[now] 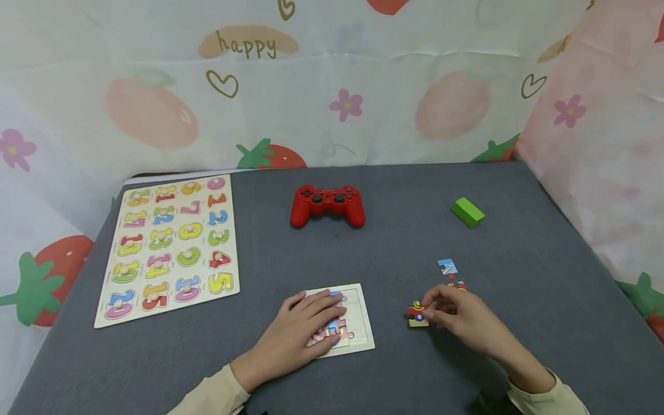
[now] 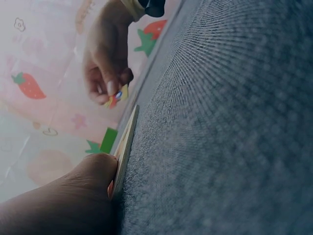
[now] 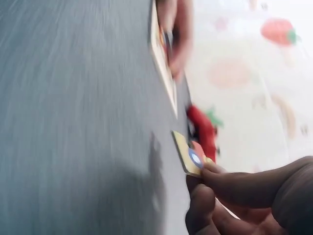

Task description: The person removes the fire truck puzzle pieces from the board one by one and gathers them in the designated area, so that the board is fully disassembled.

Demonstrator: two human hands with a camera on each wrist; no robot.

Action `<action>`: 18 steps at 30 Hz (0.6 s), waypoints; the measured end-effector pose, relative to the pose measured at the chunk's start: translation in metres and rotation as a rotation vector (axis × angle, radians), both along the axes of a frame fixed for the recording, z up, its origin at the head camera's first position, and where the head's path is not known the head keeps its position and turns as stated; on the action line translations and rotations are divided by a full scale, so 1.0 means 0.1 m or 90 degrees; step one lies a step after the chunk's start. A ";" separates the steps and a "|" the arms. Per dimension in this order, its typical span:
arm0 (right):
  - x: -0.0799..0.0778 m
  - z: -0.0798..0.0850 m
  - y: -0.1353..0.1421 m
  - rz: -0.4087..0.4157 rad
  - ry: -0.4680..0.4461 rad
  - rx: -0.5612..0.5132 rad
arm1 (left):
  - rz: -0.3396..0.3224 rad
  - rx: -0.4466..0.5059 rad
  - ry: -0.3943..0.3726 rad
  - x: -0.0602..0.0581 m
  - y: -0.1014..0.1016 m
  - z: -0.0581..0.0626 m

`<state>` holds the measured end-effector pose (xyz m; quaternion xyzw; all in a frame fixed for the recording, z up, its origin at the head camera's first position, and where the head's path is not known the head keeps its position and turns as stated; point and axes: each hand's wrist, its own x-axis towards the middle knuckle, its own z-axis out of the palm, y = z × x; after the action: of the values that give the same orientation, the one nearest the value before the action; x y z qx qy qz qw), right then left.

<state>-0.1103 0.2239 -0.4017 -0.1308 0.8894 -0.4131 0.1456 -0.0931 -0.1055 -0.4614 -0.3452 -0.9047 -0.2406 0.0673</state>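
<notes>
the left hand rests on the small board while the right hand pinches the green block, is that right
Not quite: the right hand pinches a puzzle piece, as the right wrist view shows, not the green block. The left hand does rest on the small board.

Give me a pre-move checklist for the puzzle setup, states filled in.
1. Right hand pinches the held piece between thumb and fingers: ok.
2. Left hand rests on the puzzle board: ok.
3. Bare space shows on the board's right side: ok.
4. Laid pieces fully visible: not ok, the left hand covers some.
5. Direct path from held piece to board, avoiding the red controller and green block: ok, both lie farther back.
6. Held piece matches its neighbours: cannot tell.
</notes>
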 end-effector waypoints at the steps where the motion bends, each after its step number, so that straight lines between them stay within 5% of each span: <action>1: 0.00 0.01 0.09 -0.007 -0.010 0.002 | -0.001 0.001 0.001 0.00 0.00 0.00; 9: -0.04 0.09 0.65 -0.032 -0.062 0.039 | 0.000 -0.001 0.003 0.00 0.00 0.00; 18: -0.06 0.02 0.87 -0.026 -0.066 0.052 | -0.002 -0.007 -0.011 0.00 0.00 -0.01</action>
<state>-0.1164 0.3110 -0.3999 -0.0847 0.8994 -0.3853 0.1883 -0.0935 -0.1058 -0.4622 -0.3452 -0.9060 -0.2384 0.0570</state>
